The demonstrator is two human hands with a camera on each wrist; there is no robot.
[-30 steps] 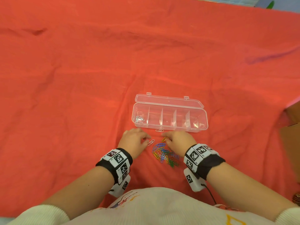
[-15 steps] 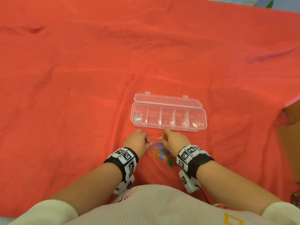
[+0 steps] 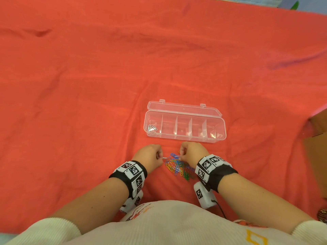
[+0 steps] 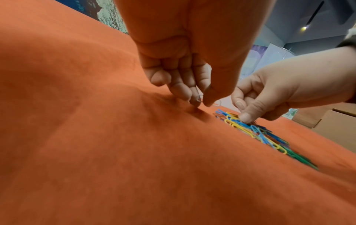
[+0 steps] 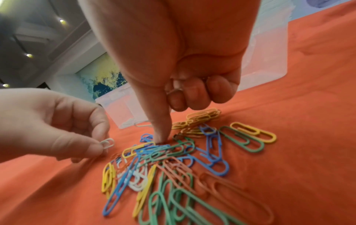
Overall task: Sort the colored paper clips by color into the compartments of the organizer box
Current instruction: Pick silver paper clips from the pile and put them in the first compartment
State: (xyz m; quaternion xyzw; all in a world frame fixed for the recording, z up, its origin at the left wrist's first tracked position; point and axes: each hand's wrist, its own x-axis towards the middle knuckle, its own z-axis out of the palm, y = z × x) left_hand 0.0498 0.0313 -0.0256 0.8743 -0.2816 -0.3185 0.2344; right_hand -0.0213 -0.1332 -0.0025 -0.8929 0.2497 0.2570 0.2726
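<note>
A clear organizer box (image 3: 219,137) lies open on the red cloth, its lid flat behind it. A few white clips (image 3: 152,128) sit in its leftmost compartment. The pile of colored paper clips (image 3: 178,167) (image 5: 173,164) (image 4: 258,134) lies in front of the box between my hands. My left hand (image 3: 159,157) (image 4: 200,102) (image 5: 98,146) pinches a white paper clip (image 5: 107,143) just above the cloth, left of the pile. My right hand (image 3: 182,155) (image 5: 169,120) presses its thumb onto the pile's far edge. A pale clip (image 5: 174,91) shows among its curled fingers.
The red cloth (image 3: 88,85) covers the whole table, with wrinkles at the far right. Cardboard boxes (image 3: 316,138) stand at the right edge. One white clip (image 5: 142,125) lies loose by the box's front wall.
My left hand has closed on the white clip that lay on the cloth beside it and holds it off the cloth. My right hand has shifted slightly onto the pile.
</note>
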